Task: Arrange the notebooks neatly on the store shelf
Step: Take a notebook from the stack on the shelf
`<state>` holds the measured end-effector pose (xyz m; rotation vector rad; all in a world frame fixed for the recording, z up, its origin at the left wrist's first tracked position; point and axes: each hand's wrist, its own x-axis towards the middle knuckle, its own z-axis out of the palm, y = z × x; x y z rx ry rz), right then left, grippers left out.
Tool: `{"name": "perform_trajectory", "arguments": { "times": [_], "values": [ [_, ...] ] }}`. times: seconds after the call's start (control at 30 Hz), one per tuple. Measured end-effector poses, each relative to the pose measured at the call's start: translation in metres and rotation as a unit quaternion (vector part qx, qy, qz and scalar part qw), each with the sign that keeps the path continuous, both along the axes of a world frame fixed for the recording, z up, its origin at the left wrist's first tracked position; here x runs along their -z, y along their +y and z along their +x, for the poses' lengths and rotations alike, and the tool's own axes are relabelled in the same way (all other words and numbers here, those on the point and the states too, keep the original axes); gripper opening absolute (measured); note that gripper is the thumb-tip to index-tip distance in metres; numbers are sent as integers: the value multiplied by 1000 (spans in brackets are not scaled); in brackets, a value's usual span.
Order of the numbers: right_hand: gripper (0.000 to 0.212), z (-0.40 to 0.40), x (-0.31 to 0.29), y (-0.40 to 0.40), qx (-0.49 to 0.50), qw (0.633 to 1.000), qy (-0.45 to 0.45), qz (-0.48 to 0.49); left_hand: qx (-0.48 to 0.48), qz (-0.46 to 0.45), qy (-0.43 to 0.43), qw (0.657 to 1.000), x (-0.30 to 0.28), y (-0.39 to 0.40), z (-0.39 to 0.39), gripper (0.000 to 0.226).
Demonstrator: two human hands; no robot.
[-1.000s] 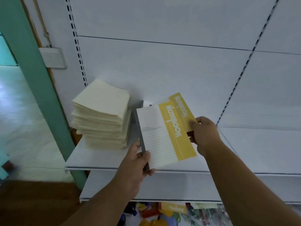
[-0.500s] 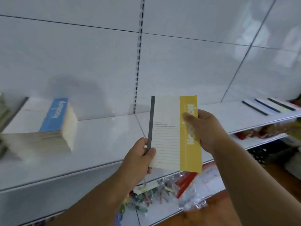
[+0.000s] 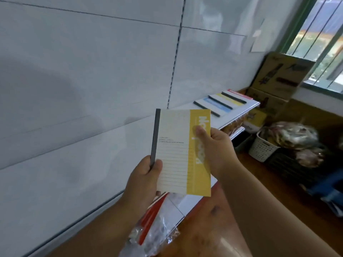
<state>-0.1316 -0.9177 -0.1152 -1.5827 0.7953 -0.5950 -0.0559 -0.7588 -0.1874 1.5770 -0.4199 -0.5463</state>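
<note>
Above the shelf (image 3: 78,175), we grasp the notebook (image 3: 182,153) in both hands.
We have turned right; left hand (image 3: 143,179) pinches its spine, right hand (image 3: 215,147) its yellow edge, heading for the laid-out row (image 3: 220,103).

left hand (image 3: 143,175) gripping, right hand (image 3: 216,147) pinching

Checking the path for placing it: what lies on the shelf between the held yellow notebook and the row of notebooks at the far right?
In the head view, only bare white shelf lies between the yellow notebook and the row of notebooks.
</note>
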Motion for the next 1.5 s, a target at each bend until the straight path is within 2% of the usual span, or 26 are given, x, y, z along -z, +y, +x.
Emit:
{"name": "perform_trajectory", "arguments": {
  "times": [0.2,0.33,0.43,0.57,0.67,0.8,0.93,1.0,1.13,1.23,1.3,1.37,1.5],
  "values": [
    [27,-33,-8,-159,134,991,10,-24,125,11,-27,992,-7,-182,3,20],
    [29,-62,12,-266,186,980,37,-51,193,12,-46,980,0,-298,-10,19],
    [31,-71,25,-349,200,977,48,-64,201,16,-72,977,11,-385,-19,18],
    [38,-45,28,-457,144,985,94,-30,121,64,-88,987,10,-472,-16,20],
    [35,0,26,-530,88,990,111,0,55,100,-95,989,0,-523,8,22],
    [30,76,40,-613,27,989,139,-47,47,116,-77,989,9,-588,64,18],
    [42,146,52,-684,-24,939,272,-210,87,223,-72,968,24,-643,132,12],
    [46,170,49,-709,-42,918,301,-255,89,255,-76,960,25,-665,153,13],
    [37,221,49,-755,-117,898,334,-262,43,314,-117,941,21,-703,170,20],
    [18,255,58,-776,-211,857,376,-282,-9,390,-166,906,26,-729,174,34],
    [12,272,67,-786,-256,831,383,-313,-40,422,-170,889,29,-745,172,37],
    [16,281,79,-795,-293,812,378,-335,-64,444,-154,880,33,-756,167,34],
    [18,287,103,-811,-340,797,333,-371,-118,483,-118,859,37,-769,156,32]
  ]
}}
